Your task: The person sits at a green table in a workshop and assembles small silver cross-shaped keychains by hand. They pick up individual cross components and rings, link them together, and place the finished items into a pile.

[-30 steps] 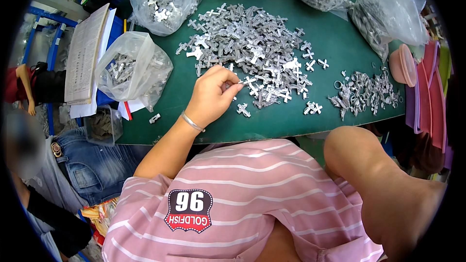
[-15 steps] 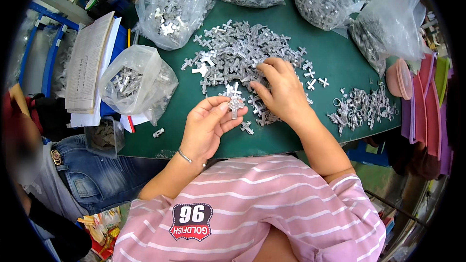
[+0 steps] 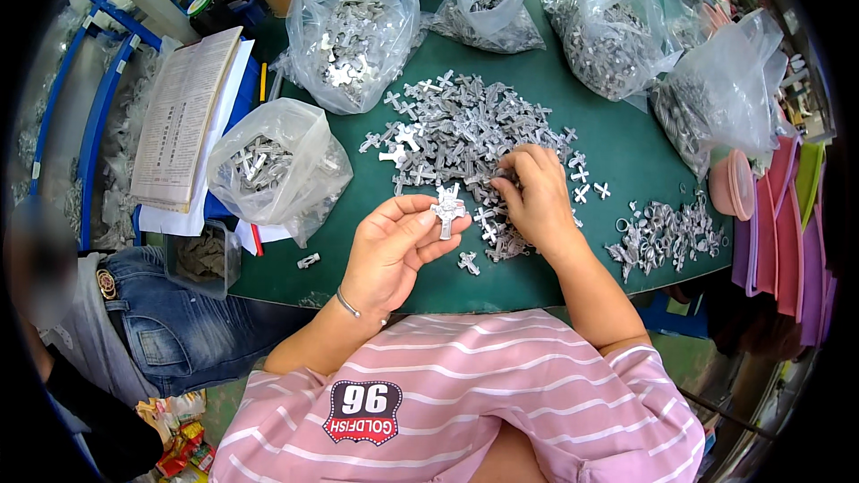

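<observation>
My left hand is closed, holding a small silver-grey metal cross upright between thumb and fingers. At the right edge of a heap of similar metal crosses, my right hand has its thumb and forefinger drawn together. Whatever sits between those fingertips is mostly hidden. One loose cross lies just below my left fingertips, and a few more lie scattered to the right of the heap.
Clear plastic bags of metal pieces ring the back of the green table. A half-filled bag stands left. Ring-shaped metal parts lie right, beside a pink tub. Another person's jeans show at left.
The whole view has shifted, so the table sits lower in the picture. My right thumb and forefinger have come together at the heap. My left hand keeps its hold on the cross.
</observation>
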`<state>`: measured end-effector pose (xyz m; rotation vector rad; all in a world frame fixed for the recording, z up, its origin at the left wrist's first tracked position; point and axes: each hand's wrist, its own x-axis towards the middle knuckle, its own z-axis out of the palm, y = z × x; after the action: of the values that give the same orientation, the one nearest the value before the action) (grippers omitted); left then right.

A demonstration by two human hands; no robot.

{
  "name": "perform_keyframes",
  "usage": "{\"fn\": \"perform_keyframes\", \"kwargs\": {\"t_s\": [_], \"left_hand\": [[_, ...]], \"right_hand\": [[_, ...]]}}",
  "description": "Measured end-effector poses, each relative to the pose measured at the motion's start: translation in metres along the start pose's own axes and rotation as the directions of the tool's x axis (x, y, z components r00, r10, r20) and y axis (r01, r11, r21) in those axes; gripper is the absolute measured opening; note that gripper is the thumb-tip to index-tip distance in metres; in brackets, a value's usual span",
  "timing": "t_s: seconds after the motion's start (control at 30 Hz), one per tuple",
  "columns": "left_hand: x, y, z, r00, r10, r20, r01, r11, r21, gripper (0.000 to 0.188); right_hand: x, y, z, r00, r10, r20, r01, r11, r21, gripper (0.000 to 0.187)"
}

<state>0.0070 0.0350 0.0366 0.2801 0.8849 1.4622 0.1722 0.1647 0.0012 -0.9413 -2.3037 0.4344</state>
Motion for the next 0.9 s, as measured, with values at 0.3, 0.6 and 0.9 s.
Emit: {"fn": "perform_keyframes", "kwargs": {"t_s": [0.3,0.6,0.9], "left_hand": [[0.012,-0.009,-0.029,0.931,0.006,0.364,0.236,0.752,-0.616,0.032],[0.012,-0.001,-0.003,0.958,-0.062,0.278,0.232,0.739,-0.632,0.076],[0.01,-0.012,0.005,0.91,-0.236,0.34,0.394,0.747,-0.536,0.086]], "right_hand": [[-0.012,-0.017,-0.015,0.804,0.492,0.334,-0.532,0.345,0.773,0.012],[-0.021,-0.019,-0.026,0.712,0.509,0.483,-0.53,-0.062,0.846,0.015],[-0.022,-0.024,-0.026,0.722,0.497,0.481,-0.513,-0.082,0.855,0.015]]}}
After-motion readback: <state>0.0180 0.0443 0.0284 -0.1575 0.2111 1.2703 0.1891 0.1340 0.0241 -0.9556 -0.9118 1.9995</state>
